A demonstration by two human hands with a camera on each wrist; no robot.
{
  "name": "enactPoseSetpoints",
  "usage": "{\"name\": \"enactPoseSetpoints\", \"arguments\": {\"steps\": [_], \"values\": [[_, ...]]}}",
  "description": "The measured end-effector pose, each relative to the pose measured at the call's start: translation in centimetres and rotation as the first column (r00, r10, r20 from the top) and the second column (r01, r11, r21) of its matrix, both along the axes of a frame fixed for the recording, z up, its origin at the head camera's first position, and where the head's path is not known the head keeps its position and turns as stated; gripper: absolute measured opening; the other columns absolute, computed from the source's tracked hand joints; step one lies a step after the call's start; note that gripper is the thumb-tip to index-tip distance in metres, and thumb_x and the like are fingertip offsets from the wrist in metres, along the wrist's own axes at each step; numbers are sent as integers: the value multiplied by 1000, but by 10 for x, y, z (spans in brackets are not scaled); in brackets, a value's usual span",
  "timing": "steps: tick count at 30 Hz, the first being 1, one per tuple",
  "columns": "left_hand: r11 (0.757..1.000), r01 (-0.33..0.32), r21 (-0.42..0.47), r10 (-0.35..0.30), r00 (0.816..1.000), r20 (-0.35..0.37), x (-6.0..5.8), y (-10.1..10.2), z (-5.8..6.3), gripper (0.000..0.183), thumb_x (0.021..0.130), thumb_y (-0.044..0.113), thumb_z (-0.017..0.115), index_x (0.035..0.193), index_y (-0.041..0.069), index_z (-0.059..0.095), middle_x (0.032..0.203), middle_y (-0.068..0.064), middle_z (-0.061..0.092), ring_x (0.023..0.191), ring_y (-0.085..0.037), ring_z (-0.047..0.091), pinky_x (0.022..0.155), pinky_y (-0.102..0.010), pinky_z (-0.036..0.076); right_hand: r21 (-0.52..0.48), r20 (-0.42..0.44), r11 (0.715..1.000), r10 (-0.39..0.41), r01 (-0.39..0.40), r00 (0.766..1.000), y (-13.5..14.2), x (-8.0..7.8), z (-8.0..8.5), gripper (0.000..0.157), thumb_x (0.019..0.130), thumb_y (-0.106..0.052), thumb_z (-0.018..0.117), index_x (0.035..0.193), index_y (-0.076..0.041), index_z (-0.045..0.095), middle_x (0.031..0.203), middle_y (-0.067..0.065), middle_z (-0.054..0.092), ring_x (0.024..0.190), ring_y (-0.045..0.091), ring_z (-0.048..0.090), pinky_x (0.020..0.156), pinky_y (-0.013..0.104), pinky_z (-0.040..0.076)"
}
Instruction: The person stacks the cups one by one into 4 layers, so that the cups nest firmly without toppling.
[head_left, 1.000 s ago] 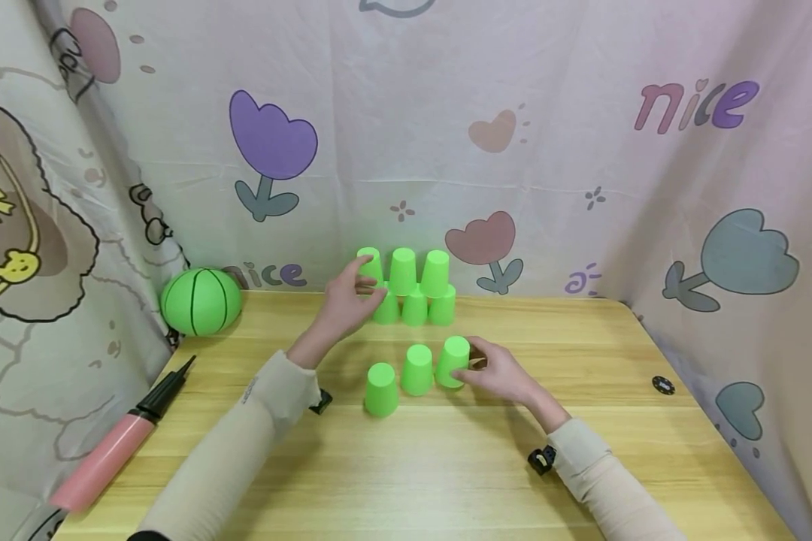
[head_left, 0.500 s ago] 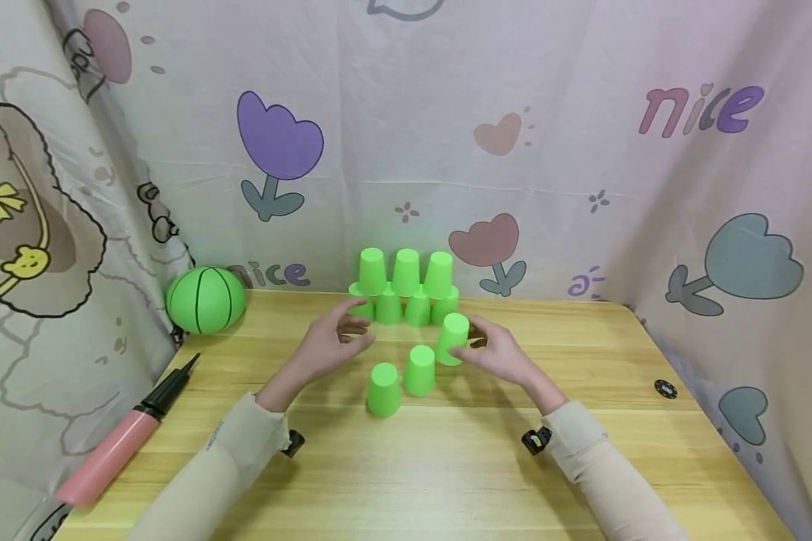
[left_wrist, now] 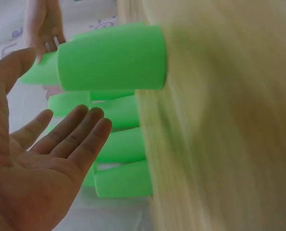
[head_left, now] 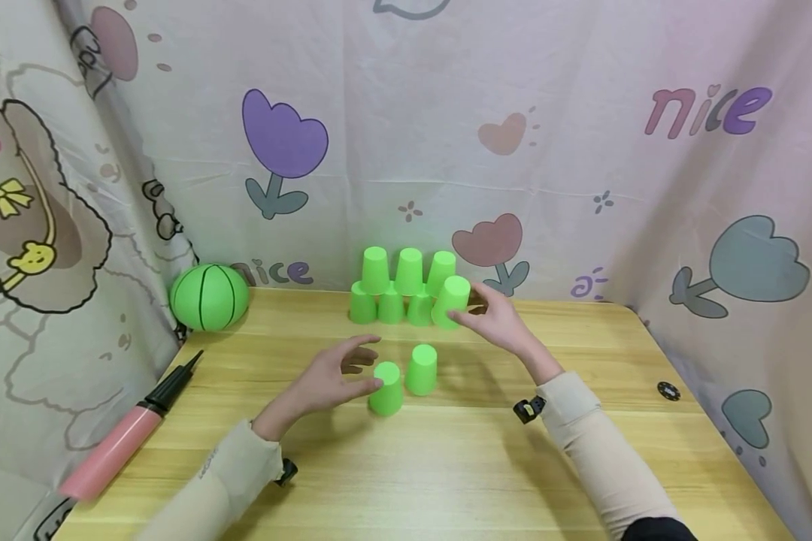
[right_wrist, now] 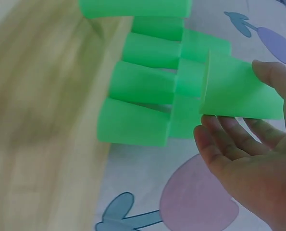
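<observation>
Right hand point(head_left: 497, 319) forward, and it's got a green cup point(head_left: 451, 302) pinched between thumb and fingers, mouth down, slightly tilted, held clear of the desk point(head_left: 406, 481)! From the head view that held cup sits squarely in front of the right end of the stack point(head_left: 409, 279), hiding the last cup of the lower row point(head_left: 390, 305), while the right wrist view puts its rim up around the level of the upper row point(head_left: 375, 270); whether it touches the stack, no way to tell. Four cups below, three above, all mouth down, there at the back of the desk against the printed cloth point(head_left: 392, 113). Over to the left hand point(head_left: 325, 379), lower and closer in, fingers spread and loose, nothing in its grasp. Right by its thumb stands the front cup point(head_left: 386, 391), so near that contact can't be judged, and just beyond, to the right, comes the second loose cup point(head_left: 422, 370), both upside down on the wood between the two hands. Out on the left flank, well apart, a green ball point(head_left: 210, 297) and a pink pump point(head_left: 111, 452); far right, a black chip point(head_left: 668, 391) lying flat
</observation>
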State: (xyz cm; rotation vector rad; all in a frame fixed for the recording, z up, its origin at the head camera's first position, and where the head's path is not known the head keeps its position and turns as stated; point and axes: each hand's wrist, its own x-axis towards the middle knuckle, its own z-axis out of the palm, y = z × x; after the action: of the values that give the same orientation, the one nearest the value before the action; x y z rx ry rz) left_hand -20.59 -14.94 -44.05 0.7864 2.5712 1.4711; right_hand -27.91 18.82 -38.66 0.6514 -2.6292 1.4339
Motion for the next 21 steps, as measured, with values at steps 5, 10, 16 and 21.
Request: {"name": "enactPoseSetpoints", "arguments": {"steps": [5,10,16,21], "values": [[1000,2,14,-2,1000,17,5,0,-9,77,90,33,85,155,13,49,138,-18,68,125,-33,68,107,-46,58,-12,-22,1000,-12,12,1000,-7,-9,11,54,96,-26,80,144,-12,60,126,14,73,116,32,71,99,46,61],[999,11,51,-12,1000,28,8,1,-20,76,90,29,86,154,10,50,136,-15,69,123,-33,69,104,-46,59,-13,-33,999,-34,34,999,-14,-16,20,57,96,-31,79,147,-17,58,127,11,73,117,31,71,101,48,59],[996,29,84,-32,999,29,12,5,-30,75,91,26,85,153,4,48,138,-22,67,124,-40,68,103,-51,59,-17,-82,998,-56,55,995,-23,-26,37,57,96,-32,79,146,-16,59,128,10,72,117,31,71,100,49,60],[993,48,112,-50,999,18,13,8,-33,71,91,22,85,150,2,50,136,-23,68,122,-42,68,102,-53,59,-10,-108,996,-88,87,990,-31,-36,53,57,95,-35,79,146,-18,60,129,8,72,117,27,71,101,46,59]]}}
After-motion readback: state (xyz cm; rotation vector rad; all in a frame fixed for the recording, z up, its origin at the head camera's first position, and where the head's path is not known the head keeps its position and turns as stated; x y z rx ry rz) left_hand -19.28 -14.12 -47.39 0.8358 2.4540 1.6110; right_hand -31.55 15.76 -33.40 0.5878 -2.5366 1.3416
